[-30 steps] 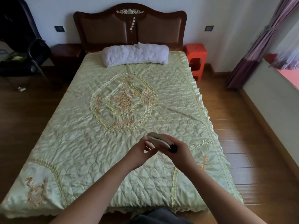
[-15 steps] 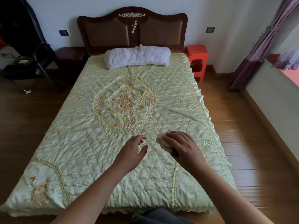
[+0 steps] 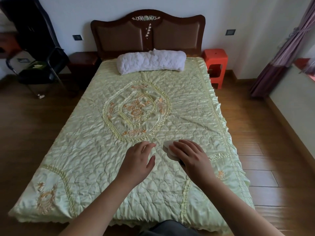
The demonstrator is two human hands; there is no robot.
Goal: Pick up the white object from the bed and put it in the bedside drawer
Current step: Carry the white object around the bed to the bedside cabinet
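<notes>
Both hands came down from a second ago. Now the right hand (image 3: 190,155) lies flat on the flat white wavy-edged object (image 3: 167,149), on the shiny green quilted bed (image 3: 102,150). The left hand (image 3: 139,160) is open beside it.

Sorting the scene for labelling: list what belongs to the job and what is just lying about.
Job: white object under right hand; left hand; bed; dark bedside cabinet.

Lying about: pillow; red stool; black chair; curtain.
</notes>
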